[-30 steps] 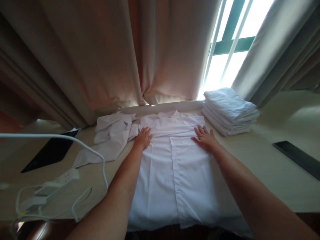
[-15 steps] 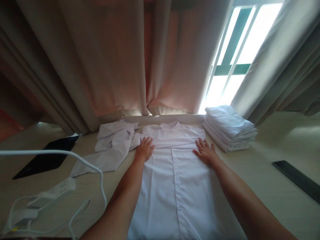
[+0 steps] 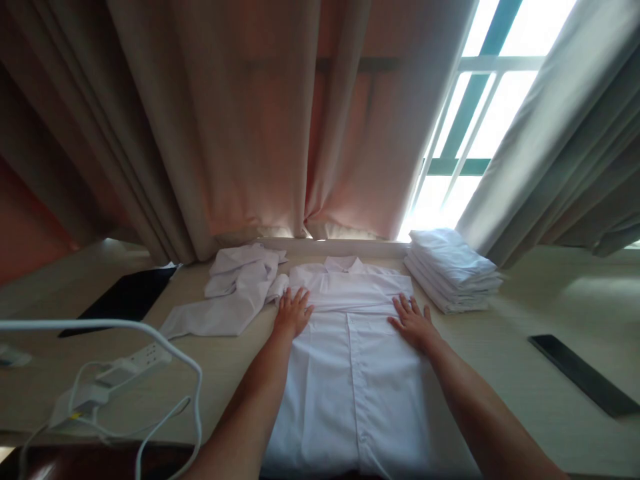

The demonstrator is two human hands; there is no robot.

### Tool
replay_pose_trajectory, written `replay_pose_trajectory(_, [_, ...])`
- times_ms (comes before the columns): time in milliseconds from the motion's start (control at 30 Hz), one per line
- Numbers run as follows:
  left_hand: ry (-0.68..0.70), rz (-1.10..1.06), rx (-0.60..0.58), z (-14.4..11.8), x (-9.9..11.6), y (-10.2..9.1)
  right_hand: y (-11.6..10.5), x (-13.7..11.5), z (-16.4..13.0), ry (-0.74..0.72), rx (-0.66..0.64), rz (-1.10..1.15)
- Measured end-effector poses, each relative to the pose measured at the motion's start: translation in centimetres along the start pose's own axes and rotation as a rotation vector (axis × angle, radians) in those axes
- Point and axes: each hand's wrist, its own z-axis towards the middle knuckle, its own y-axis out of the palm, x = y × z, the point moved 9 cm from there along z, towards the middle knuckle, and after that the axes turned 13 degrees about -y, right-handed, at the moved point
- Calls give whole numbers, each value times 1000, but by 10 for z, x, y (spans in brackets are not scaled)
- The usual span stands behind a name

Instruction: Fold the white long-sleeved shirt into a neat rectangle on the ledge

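A white button-up shirt (image 3: 330, 380) lies spread on the table in front of me, collar at the far end, with a crosswise fold below the collar. On its left edge, near that fold, my left hand (image 3: 294, 312) rests flat with fingers stretched out. My right hand (image 3: 413, 321) lies likewise on the right edge, fingers spread. Neither hand grips the cloth. Just left of the shirt is a crumpled white garment (image 3: 235, 293). To the right of its collar stands a stack of folded white clothes (image 3: 453, 270).
A white power strip (image 3: 145, 360) with plugs and a white cable (image 3: 125, 325) occupy the left side. Behind them lies a flat black object (image 3: 127, 297). A long dark object (image 3: 580, 373) is on the right. Curtains (image 3: 240, 133) hang behind the table (image 3: 510, 407).
The camera view has tilted upward and shifted slightly, so the table's near edge shows. Both hands stay flat on the shirt's edges, with no clear movement on the cloth.
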Motion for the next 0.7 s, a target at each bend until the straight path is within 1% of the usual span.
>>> replay_pose_trajectory(67, [-9,-12,-25,-7,2,-5,-5,-5,-7,9,7,5])
replay_pose_trajectory(133, [-9,-48,-52,-14,7,-15,-12,-11,-17,22,25,14])
replay_pose_trajectory(200, [13,-84,-65,-26,14,-33,-22,-15,-32,38,60,28])
replay_pose_trajectory(233, [34,-113,-51,-34,17,-46,-28,-16,-42,53,92,36])
replay_pose_trajectory(300, [70,-227,18,-61,16,-78,-41,-13,-70,110,191,63])
replay_pose_trajectory(333, [67,-329,62,-80,11,-95,-47,-10,-88,143,253,89])
replay_pose_trajectory(367, [29,-446,85,-102,-1,-108,-52,-6,-110,175,320,126])
replay_pose_trajectory(400, [-33,-564,65,-127,-15,-113,-55,-2,-133,198,386,179])
replay_pose_trajectory(433, [-109,-676,21,-154,-31,-111,-59,2,-157,215,457,247])
replay_pose_trajectory(467, [-175,-752,-64,-184,-44,-103,-61,9,-184,258,532,321])
replay_pose_trajectory(500, [-249,-794,-148,-215,-58,-90,-60,17,-212,334,594,399])
replay_pose_trajectory(533, [-348,-815,-214,-246,-74,-76,-56,25,-240,433,625,491])
replay_pose_trajectory(600, [-537,-811,-355,-302,-99,-46,-43,31,-289,612,640,675])
replay_pose_trajectory(633, [-594,-757,-441,-325,-106,-32,-35,29,-310,687,627,765])
replay_pose_trajectory(667, [-626,-689,-455,-341,-112,-27,-28,23,-328,744,607,845])
replay_pose_trajectory(700, [-645,-622,-428,-351,-117,-28,-22,14,-342,785,583,909])
